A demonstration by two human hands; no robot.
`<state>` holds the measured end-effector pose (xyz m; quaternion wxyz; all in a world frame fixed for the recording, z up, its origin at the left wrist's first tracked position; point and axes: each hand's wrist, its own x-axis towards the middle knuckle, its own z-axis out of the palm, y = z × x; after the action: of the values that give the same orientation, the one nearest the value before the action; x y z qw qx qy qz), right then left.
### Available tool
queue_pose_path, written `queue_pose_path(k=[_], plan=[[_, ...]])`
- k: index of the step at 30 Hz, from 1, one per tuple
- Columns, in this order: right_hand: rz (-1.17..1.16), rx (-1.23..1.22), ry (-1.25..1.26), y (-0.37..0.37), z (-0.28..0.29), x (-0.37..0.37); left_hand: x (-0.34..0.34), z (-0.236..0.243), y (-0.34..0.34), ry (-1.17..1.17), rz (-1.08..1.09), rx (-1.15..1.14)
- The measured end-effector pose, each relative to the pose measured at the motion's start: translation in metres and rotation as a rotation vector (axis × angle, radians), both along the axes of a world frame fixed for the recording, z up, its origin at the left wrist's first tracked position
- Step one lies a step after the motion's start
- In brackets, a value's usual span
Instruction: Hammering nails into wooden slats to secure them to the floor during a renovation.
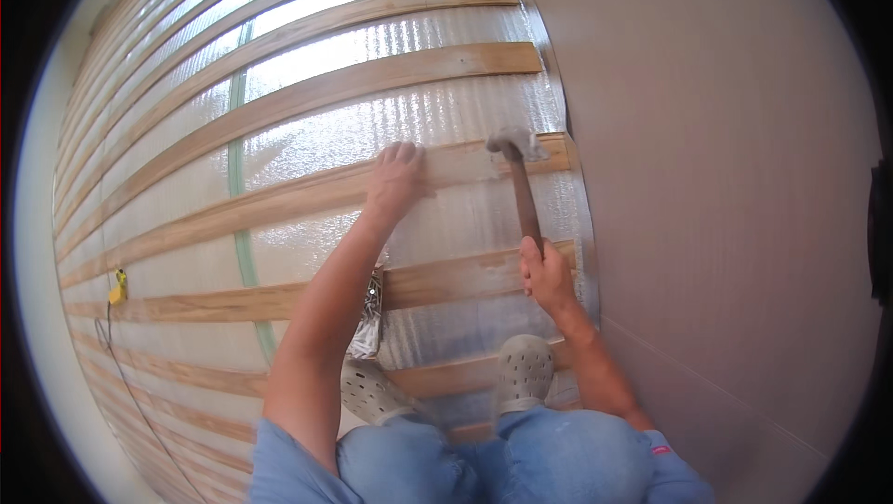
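My right hand [547,273] is wrapped round the wooden handle of a hammer [526,199]. The hammer's head is slightly blurred and appears over the right end of a wooden batten [316,190]. To the left, my left hand [400,177] lies on that same batten, fingers stretched toward its far edge; I cannot make out anything held in it. Beneath my left forearm, a small box of metal fasteners [367,323] sits across a nearer batten [456,281], partly hidden by the arm.
Several parallel battens run over shiny foil sheeting [326,137], with a green tape strip [235,141] crossing beneath them. A smooth pinkish-brown surface [716,179] borders the right side. A yellow tool [118,287] with a dark cord lies at left. My clogs [526,369] are close by.
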<state>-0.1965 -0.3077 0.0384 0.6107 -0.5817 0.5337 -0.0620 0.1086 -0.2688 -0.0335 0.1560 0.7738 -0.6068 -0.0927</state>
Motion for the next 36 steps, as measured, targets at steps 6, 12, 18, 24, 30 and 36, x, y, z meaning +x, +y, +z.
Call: queue_pose_path(k=[6, 12, 18, 24, 30, 36], plan=[[-0.036, -0.625, -0.737, -0.013, 0.051, 0.007, -0.001, 0.006, -0.001, 0.060, 0.008, -0.033], [0.063, -0.895, -0.046, -0.005, -0.074, -0.028, -0.008, -0.004, -0.008, 0.045, 0.004, 0.000], [-0.044, -0.432, -0.673, -0.005, 0.052, 0.003, -0.004, -0.002, 0.006, -0.012, 0.024, 0.012], [-0.013, -0.825, -0.242, -0.010, -0.063, -0.035, -0.010, -0.007, -0.015, 0.012, -0.017, -0.044], [-0.169, -0.257, -0.545, -0.018, 0.047, 0.003, 0.004, -0.007, -0.002, 0.029, 0.041, -0.042], [0.063, -1.078, -0.271, -0.022, -0.053, -0.030, -0.008, 0.001, -0.009, 0.084, 0.021, -0.021]])
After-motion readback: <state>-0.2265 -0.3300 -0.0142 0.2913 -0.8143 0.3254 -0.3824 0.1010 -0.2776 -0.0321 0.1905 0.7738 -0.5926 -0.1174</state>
